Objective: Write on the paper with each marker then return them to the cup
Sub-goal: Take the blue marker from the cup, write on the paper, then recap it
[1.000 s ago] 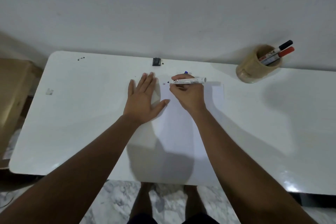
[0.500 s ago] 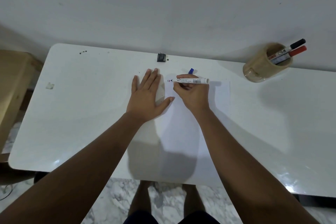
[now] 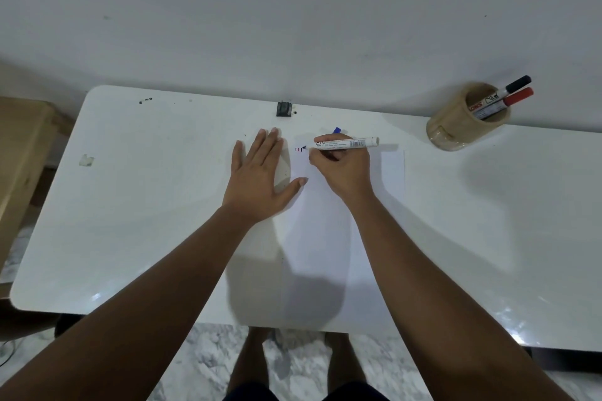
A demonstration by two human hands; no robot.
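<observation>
Hands: I see my left hand (image 3: 260, 176) spread flat beside the paper (image 3: 329, 221), my right hand (image 3: 342, 169) pinching a marker (image 3: 345, 143) whose tip touches it.

Red lettering ending in "OMS" shows on the white barrel of one marker (image 3: 481, 106) standing in the cup (image 3: 456, 127). The marker (image 3: 345, 142) in the right hand (image 3: 342, 169) carries printed lines, too small to read. Short marks (image 3: 301, 149) on the paper (image 3: 384, 179) spell nothing legible.
</observation>
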